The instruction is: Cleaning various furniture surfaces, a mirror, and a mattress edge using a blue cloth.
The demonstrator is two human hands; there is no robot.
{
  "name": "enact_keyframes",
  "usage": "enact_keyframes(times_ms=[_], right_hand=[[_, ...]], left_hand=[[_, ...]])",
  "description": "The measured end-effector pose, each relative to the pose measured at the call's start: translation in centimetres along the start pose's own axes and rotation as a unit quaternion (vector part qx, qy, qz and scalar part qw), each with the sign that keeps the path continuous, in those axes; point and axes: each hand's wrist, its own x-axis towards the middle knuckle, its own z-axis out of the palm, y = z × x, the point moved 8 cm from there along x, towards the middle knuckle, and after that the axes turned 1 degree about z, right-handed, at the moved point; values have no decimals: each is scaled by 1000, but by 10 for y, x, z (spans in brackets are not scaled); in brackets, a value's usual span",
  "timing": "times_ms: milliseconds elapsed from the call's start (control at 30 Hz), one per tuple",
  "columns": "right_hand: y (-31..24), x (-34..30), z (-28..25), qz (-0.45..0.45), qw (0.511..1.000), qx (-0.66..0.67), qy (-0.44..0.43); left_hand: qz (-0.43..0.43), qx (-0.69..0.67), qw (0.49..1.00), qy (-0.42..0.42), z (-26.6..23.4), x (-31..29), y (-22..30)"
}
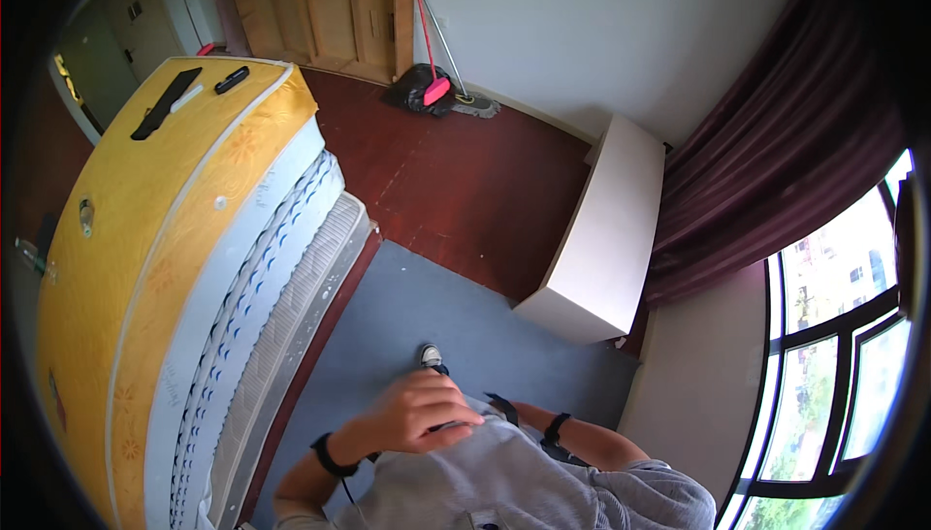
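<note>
My left hand (427,414) is raised in front of my grey shirt (465,481), its fingers curled together. A thin dark edge shows beneath the fingers, too small to name. A black band (333,456) circles the left wrist, and a thin dark cord hangs by it. My right hand (529,414) is low at my waist, its fingers mostly hidden by the shirt. Beside it sticks out a flat black strap-like piece (502,406); whether the hand holds it does not show. Another black band (556,427) is on the right wrist.
At left stands a stack of mattresses (184,239), with dark long items (165,103) and a glass (87,218) on top. A white box-shaped cabinet (611,239) is at right, near the curtain (756,152) and window. A broom (435,90) and black bag (412,89) stand by the far wall.
</note>
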Motion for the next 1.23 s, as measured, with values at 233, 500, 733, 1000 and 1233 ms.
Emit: enact_keyframes(times_ms=[233,500,733,1000,1233], right_hand=[[-70,42,-179,-145,978,-15,152],[-114,160,-354,41,986,13,159],[-187,220,-557,-102,991,-51,65],[-190,338,-668,-181,983,-42,0],[-206,470,-797,-116,990,-38,-65]], left_hand=[[178,-297,934,-90,-146,174,16],[242,-434,867,36,-183,283,-122],[235,-418,877,-31,-264,414,-243],[240,-160,949,126,-375,501,-376],[194,-168,964,-75,-463,521,-530]])
